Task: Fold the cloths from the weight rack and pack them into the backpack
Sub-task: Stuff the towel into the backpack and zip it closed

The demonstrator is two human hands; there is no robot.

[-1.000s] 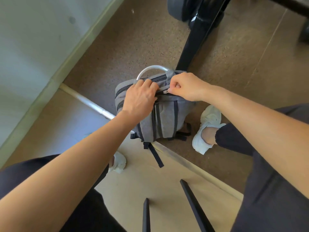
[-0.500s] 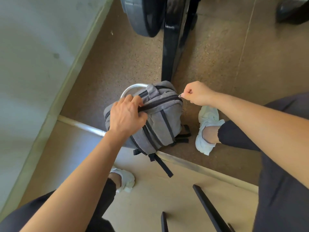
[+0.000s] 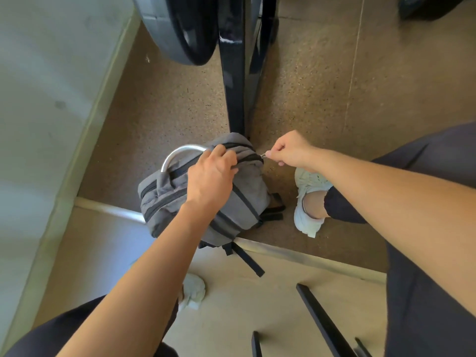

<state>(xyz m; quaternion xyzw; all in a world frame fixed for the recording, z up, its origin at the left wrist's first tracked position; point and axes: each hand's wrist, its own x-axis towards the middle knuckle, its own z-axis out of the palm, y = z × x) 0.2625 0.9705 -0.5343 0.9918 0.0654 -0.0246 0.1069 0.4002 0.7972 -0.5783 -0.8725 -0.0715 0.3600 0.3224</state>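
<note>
Down on the brown floor (image 3: 154, 112), right by the black rack post (image 3: 234, 86): grey backpack (image 3: 253, 184). Left hand (image 3: 210, 176) curled over its top, holding it steady. Right hand (image 3: 291, 150) pinching the small zip pull (image 3: 263, 155) at the bag's corner. Pull slow, along the zip line, not up. Grip the top tight. Opening or closing? Hard to tell.

The left hand (image 3: 211, 176) and right hand (image 3: 291, 150) are bare, and so are the forearms right to the frame's edge. Loose dark trousers (image 3: 417, 318) cover both legs. Pale chunky sneakers (image 3: 304, 222) show a bare right ankle above.
</note>
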